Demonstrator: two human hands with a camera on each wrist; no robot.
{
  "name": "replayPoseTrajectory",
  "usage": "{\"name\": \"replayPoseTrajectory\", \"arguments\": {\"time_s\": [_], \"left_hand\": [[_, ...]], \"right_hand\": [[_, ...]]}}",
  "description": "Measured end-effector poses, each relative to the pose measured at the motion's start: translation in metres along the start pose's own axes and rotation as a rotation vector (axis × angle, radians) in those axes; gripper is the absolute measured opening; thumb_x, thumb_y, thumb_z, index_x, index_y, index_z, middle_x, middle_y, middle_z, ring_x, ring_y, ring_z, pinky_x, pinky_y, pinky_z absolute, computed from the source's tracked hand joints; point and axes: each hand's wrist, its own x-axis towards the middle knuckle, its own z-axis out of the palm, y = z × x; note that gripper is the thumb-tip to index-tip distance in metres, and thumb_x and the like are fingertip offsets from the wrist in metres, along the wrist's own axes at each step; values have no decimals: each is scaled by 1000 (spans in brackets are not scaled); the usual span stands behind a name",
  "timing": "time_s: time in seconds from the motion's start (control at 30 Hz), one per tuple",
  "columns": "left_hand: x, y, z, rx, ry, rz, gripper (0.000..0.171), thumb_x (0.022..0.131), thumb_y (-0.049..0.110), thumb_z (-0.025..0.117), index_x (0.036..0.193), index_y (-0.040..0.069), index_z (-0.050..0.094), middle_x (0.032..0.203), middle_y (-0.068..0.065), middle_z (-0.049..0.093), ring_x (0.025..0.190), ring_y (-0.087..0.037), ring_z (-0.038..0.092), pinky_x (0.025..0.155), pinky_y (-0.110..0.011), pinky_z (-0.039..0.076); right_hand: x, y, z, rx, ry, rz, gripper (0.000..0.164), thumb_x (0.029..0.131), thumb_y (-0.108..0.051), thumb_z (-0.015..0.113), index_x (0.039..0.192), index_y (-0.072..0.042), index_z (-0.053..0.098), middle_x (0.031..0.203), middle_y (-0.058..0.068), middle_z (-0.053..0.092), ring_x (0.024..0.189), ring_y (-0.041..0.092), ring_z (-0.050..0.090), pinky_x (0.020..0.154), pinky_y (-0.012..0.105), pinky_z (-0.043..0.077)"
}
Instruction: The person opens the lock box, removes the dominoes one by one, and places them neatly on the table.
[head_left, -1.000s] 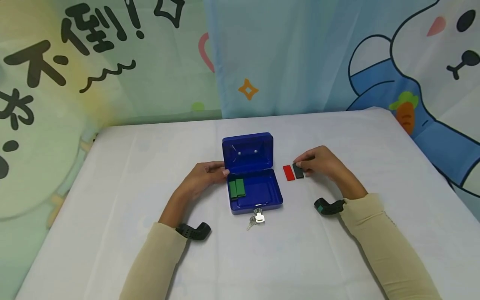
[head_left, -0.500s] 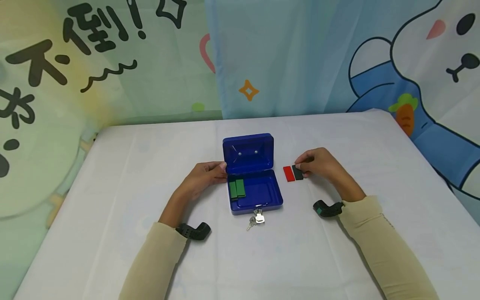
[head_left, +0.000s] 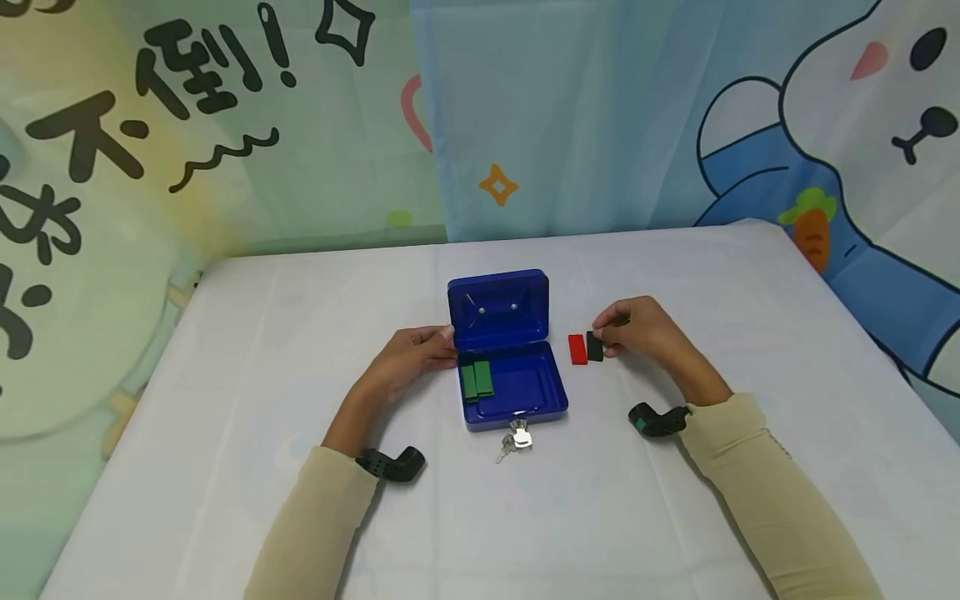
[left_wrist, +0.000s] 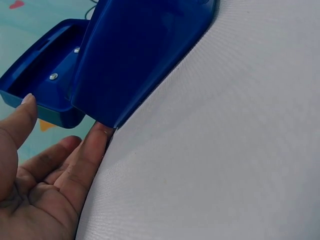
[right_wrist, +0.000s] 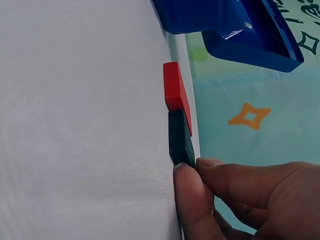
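Dark block (head_left: 595, 347), one, to the right of the blue box (head_left: 532, 387); pinched between thumb and forefinger of the right hand (head_left: 636, 327), the nearer hand.
Long axis roughly along the box's right side; grip at the edge facing away from the box, so the block lies boxward of the fingertips. Red block (head_left: 577, 349) just beside it, between it and the box. Left hand (head_left: 411, 357): at the box's left side, fingers extended, touching, not grasping.
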Motion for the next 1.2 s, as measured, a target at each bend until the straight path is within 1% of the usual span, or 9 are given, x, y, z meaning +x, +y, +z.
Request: {"name": "replayPoseTrajectory", "arguments": {"time_s": [0.13,0.33,0.43,0.53,0.63,0.83,0.93,1.07,1.2], "left_hand": [[1,0,0,-5,-2,3,44,102,24,55,132,-8,52,118,-21,63,108,-28,63,90,-33,52],[2,1,1,7,-1,1,45,102,24,54,133,-8,52,118,-20,63,109,-28,63,90,-32,52],[2,2,2,2,-1,-5,45,101,24,55,133,-8,51,118,-21,63,108,-28,63,90,-32,52],[2,2,2,1,-6,-4,47,101,24,55,134,-9,50,118,-21,62,109,-28,63,90,-32,52],[2,2,2,10,-5,-1,47,102,24,54,134,-9,50,118,-22,62,109,-28,63,90,-32,52],[1,1,1,26,-3,5,46,102,25,53,134,-8,51,119,-21,63,108,-28,63,90,-32,52],[1,0,1,22,-8,7,46,102,25,53,134,-9,50,119,-21,62,109,-28,63,90,-32,52],[1,1,0,26,-3,1,47,102,26,54,134,-8,51,119,-20,63,108,-27,63,90,-32,52],[1,0,0,27,0,-3,46,102,26,54,133,-7,52,118,-20,63,108,-27,64,90,-32,52]], "right_hand": [[0,1,-2,-7,7,-13,18,93,-4,61,107,7,65,99,19,62,68,18,65,66,26,56],[-2,-1,-6,-34,30,-7,23,94,-8,62,112,5,67,102,19,67,71,17,67,71,28,55],[-4,-4,-8,-41,47,-31,26,96,-12,61,115,5,67,102,18,68,76,18,68,74,29,55],[-6,-7,-9,-2,50,-71,30,98,-16,61,116,6,66,106,21,67,83,21,69,78,29,56],[-8,-12,-7,56,34,-102,33,99,-16,60,118,9,63,112,25,65,88,23,70,80,32,56],[-12,-21,-1,132,6,-98,31,99,-13,58,120,9,62,116,25,64,91,24,69,83,35,55],[-12,-22,-1,191,-23,-95,31,100,-10,56,122,11,60,121,27,61,92,24,68,84,34,54],[-11,-21,-2,266,-69,-117,30,101,-5,51,123,14,58,125,30,58,93,21,68,84,32,54],[-12,-21,-1,312,-105,-151,31,102,-5,49,124,15,56,125,32,56,91,17,68,84,31,54]]}}
